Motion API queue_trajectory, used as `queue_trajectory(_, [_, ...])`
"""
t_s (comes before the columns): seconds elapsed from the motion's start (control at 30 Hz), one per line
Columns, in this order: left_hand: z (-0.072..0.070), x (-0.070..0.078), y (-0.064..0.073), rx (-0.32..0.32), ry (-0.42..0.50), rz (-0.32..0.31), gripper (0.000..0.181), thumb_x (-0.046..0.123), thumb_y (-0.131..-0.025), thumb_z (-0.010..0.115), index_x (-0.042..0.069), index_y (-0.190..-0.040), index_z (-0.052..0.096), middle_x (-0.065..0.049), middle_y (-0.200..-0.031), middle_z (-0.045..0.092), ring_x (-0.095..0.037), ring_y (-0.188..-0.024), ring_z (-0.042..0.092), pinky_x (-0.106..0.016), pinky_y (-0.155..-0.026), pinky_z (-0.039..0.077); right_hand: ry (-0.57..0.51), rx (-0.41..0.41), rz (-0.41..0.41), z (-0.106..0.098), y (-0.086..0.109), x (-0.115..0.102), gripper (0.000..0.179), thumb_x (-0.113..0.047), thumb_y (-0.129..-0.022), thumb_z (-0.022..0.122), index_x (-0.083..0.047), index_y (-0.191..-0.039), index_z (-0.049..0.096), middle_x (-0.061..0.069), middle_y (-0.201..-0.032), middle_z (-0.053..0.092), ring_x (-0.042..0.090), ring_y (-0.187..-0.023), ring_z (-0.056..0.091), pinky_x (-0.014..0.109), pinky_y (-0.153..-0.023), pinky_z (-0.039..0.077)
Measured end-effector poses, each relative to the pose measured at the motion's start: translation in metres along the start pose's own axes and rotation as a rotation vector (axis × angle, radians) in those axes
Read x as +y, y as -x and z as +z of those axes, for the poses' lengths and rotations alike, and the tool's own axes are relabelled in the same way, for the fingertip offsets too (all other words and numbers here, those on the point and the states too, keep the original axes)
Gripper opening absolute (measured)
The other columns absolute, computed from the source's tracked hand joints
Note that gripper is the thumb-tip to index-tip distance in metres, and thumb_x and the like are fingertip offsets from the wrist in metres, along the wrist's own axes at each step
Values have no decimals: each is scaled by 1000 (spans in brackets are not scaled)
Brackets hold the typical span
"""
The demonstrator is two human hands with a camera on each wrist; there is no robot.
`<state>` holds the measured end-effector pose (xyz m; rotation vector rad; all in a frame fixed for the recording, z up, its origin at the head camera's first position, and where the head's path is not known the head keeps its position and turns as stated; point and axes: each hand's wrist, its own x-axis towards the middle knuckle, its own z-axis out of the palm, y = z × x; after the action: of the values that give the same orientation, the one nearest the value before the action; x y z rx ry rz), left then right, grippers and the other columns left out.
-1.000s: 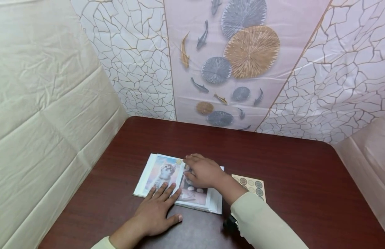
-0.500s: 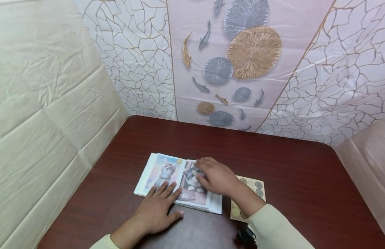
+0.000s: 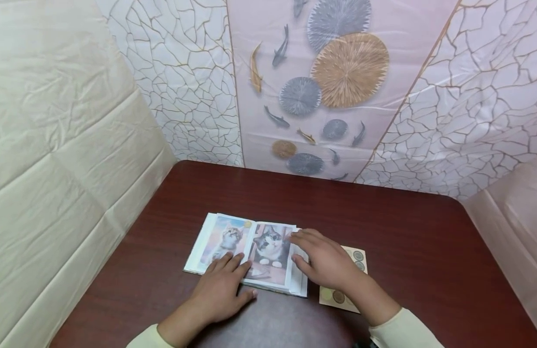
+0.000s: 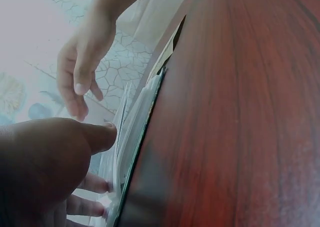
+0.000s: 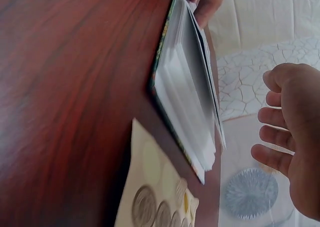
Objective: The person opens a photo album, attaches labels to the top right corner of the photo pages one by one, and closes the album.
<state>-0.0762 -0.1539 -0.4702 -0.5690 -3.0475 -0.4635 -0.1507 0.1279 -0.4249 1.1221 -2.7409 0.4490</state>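
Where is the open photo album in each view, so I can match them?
Head: photo album below centre, slightly left.
Left wrist: photo album left of centre, seen from its side, reaching the bottom edge.
Right wrist: photo album in the upper middle, also seen from its side.
Shared landmark: the left hand, at the photo album in every view.

There are two hands [image 3: 220, 292] [image 3: 327, 259], one book [image 3: 299, 276], two cat pictures [image 3: 228, 238] [image 3: 269, 252] and one sheet [image 3: 336, 297].

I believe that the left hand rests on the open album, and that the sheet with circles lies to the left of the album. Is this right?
Not quite: the sheet lies to the right of the album, as the head view shows. The left hand does rest on the open album.
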Motion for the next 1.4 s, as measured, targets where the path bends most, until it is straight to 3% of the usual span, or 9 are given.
queue_trajectory(0.2, [-2, 2, -2, 14, -7, -22, 63, 55, -96, 63, 11, -141, 61, -14, -149, 53, -42, -140, 43, -61, -112, 34, 13, 20, 24, -1, 16, 6, 43, -30, -97, 69, -10, -135, 66, 6, -136, 64, 25, -133, 54, 44, -103, 50])
queue_trajectory(0.67, [-4, 6, -5, 35, 10, -19, 53, 48, -97, 65, 11, -135, 65, -14, -143, 58, -39, -137, 47, -60, -110, 37, 21, 78, 100, 0, 56, 16, 43, -28, -95, 72, -10, -134, 67, 8, -137, 64, 30, -132, 55, 53, -96, 53])
queue_trajectory(1.03, [-9, 24, -11, 152, 88, 60, 41, 39, -96, 69, 11, -126, 69, -10, -136, 63, -31, -130, 54, -52, -108, 42, 27, 170, 52, 4, 76, 26, 38, -21, -90, 76, -8, -126, 71, 6, -129, 68, 30, -124, 60, 50, -93, 55])
queue_trajectory(1.4, [-10, 45, -10, 162, 190, 126, 30, 34, -98, 67, 14, -119, 70, -5, -132, 65, -25, -126, 57, -47, -107, 43, 46, 170, 67, 7, 90, 29, 40, -22, -89, 77, -9, -126, 71, 6, -130, 67, 29, -124, 60, 49, -95, 54])
